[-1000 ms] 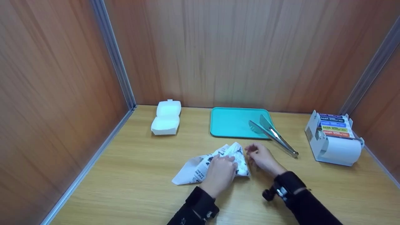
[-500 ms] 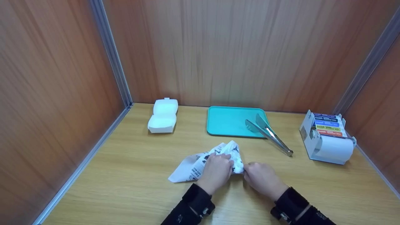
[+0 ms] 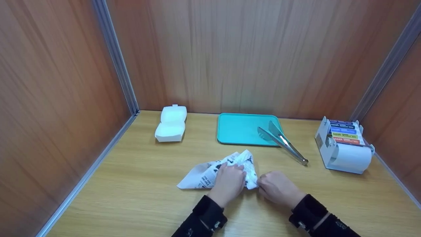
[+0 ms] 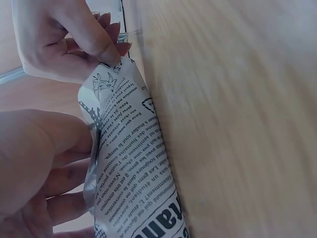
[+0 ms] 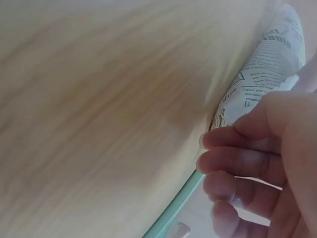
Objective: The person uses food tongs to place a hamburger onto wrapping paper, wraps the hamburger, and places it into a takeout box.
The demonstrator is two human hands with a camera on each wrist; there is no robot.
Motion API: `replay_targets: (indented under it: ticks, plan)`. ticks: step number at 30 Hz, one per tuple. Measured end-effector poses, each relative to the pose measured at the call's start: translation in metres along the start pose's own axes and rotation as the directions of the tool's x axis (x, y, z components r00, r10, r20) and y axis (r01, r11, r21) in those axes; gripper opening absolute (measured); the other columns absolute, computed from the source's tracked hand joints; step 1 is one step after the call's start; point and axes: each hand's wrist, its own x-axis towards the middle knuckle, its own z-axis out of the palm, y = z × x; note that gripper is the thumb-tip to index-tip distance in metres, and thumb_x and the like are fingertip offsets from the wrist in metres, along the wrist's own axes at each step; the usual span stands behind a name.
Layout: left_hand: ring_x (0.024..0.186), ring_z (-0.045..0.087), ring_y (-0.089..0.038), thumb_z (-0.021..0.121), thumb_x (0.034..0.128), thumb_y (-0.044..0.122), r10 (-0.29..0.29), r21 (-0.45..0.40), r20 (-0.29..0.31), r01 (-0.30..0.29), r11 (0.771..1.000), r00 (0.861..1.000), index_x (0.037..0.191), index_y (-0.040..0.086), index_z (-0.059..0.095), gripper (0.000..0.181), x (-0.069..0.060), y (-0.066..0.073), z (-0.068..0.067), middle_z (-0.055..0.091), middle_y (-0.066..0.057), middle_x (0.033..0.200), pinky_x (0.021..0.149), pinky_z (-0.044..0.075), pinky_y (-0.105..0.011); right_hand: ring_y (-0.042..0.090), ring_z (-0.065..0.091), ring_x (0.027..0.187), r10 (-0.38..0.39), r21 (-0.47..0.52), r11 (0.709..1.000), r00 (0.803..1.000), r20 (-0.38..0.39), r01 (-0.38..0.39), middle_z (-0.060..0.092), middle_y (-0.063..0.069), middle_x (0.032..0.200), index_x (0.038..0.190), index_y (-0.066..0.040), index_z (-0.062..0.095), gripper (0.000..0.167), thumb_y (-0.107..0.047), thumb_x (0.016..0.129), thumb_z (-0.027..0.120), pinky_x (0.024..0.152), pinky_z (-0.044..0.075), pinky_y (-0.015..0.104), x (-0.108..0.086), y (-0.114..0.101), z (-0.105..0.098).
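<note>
A folded bundle of white printed paper (image 3: 205,176) (image 4: 136,163) (image 5: 267,67) lies on the table, its pointed flap toward the left. The left hand (image 3: 229,181) (image 4: 37,171) holds the bundle from above, its fingers bent over the middle. At the bundle's right end, the right hand (image 3: 279,188) (image 4: 67,39) (image 5: 262,168) pinches the paper's corner between thumb and fingers. Whatever is inside the paper is hidden.
Behind the paper is a teal tray (image 3: 236,130) with metal tongs (image 3: 289,147) leaning over its right side. An open white foam box (image 3: 171,126) stands back left, and a roll dispenser (image 3: 345,148) at the right. Wooden panels (image 3: 210,56) enclose the table.
The right hand came down from above the bundle's right side and took hold of its corner, which has shifted slightly toward the person. The left hand has stayed on the paper.
</note>
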Motion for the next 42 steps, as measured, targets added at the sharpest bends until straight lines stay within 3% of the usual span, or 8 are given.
replay_targets:
  ticks: [5, 10, 14, 21, 29, 33, 38, 42]
  plan:
    - [0.106, 0.077, -0.02, 0.069, 0.1037, 0.025, 0.015, -0.058, -0.002, -0.015, 0.998, 1.0, 0.102, 0.013, 0.083, 0.019, -0.001, -0.003, 0.0, 0.08, 0.0, 0.118, 0.098, 0.06, -0.047, 0.006, 0.05, 0.057, 0.183, 0.131, 0.974, 0.983, 0.035, -0.186, 0.059, -0.009, 0.066, 0.079, -0.016, 0.074, 0.014, -0.011, 0.091, 0.076, 0.056, 0.049, 0.027, 0.007, 0.001, -0.017]
    - [0.099, 0.077, -0.019, 0.076, 0.097, 0.022, 0.023, -0.071, -0.049, -0.027, 0.997, 0.999, 0.104, 0.016, 0.084, 0.012, -0.005, -0.008, 0.002, 0.081, -0.001, 0.113, 0.092, 0.061, -0.043, 0.032, 0.074, 0.105, 0.42, 0.282, 0.875, 0.907, -0.039, -0.393, 0.076, 0.017, 0.114, 0.122, 0.0, 0.075, 0.027, -0.018, 0.102, 0.071, 0.093, 0.061, 0.048, 0.034, -0.014, -0.019]
    - [0.081, 0.074, -0.017, 0.079, 0.0928, 0.019, 0.026, -0.091, -0.111, -0.036, 0.995, 0.994, 0.098, 0.012, 0.083, 0.01, -0.011, -0.008, 0.008, 0.079, -0.001, 0.092, 0.077, 0.061, -0.033, 0.043, 0.042, 0.151, 0.425, 0.41, 0.802, 0.898, 0.118, -0.434, 0.044, 0.03, 0.161, 0.154, 0.01, 0.046, 0.054, -0.024, 0.113, 0.054, 0.123, 0.036, 0.056, 0.048, -0.025, -0.003]
    - [0.075, 0.072, -0.019, 0.082, 0.0892, 0.018, 0.009, -0.122, -0.144, -0.027, 0.992, 0.99, 0.097, 0.008, 0.081, 0.013, -0.011, -0.006, 0.01, 0.077, -0.001, 0.085, 0.072, 0.06, -0.033, 0.044, 0.011, 0.163, 0.421, 0.58, 0.668, 0.88, 0.222, -0.466, 0.018, 0.028, 0.173, 0.161, 0.008, 0.033, 0.063, -0.038, 0.117, 0.034, 0.131, 0.012, 0.059, 0.062, -0.022, 0.019]
    - [0.07, 0.071, -0.018, 0.079, 0.0891, 0.018, 0.035, -0.012, -0.173, -0.038, 0.999, 0.984, 0.083, 0.012, 0.079, 0.008, -0.01, -0.002, 0.009, 0.074, 0.001, 0.077, 0.068, 0.057, -0.032, 0.048, 0.013, 0.161, 0.43, 0.565, 0.702, 0.891, 0.149, -0.433, 0.019, 0.032, 0.172, 0.161, 0.011, 0.031, 0.066, -0.038, 0.117, 0.032, 0.129, 0.013, 0.063, 0.069, -0.013, 0.029]
    - [0.078, 0.073, -0.017, 0.079, 0.0918, 0.022, 0.012, -0.009, -0.144, -0.014, 1.0, 0.99, 0.09, 0.015, 0.083, 0.008, -0.009, 0.001, 0.007, 0.079, 0.003, 0.09, 0.071, 0.056, -0.033, 0.048, 0.018, 0.16, 0.55, 0.552, 0.644, 0.822, 0.147, -0.53, 0.018, 0.033, 0.171, 0.163, 0.011, 0.026, 0.063, -0.028, 0.116, 0.043, 0.129, 0.018, 0.061, 0.063, -0.014, 0.025]
    - [0.096, 0.075, -0.018, 0.081, 0.0923, 0.025, -0.054, -0.111, -0.107, 0.042, 0.993, 0.993, 0.095, 0.02, 0.086, 0.007, -0.005, -0.005, 0.001, 0.081, 0.004, 0.113, 0.082, 0.056, -0.039, 0.037, 0.06, 0.132, 0.691, 0.571, 0.464, 0.68, 0.245, -0.677, 0.054, 0.03, 0.153, 0.156, 0.01, 0.044, 0.057, -0.027, 0.113, 0.054, 0.11, 0.05, 0.051, 0.058, -0.016, 0.019]
    - [0.09, 0.074, -0.022, 0.093, 0.0822, 0.03, -0.144, -0.228, -0.094, 0.12, 0.966, 0.985, 0.095, 0.015, 0.086, 0.02, -0.002, -0.017, -0.002, 0.081, -0.001, 0.101, 0.08, 0.058, -0.041, 0.02, 0.068, 0.094, 0.718, 0.579, 0.419, 0.646, 0.259, -0.699, 0.073, 0.014, 0.116, 0.14, 0.003, 0.064, 0.046, -0.032, 0.111, 0.059, 0.08, 0.057, 0.035, 0.06, -0.021, 0.02]
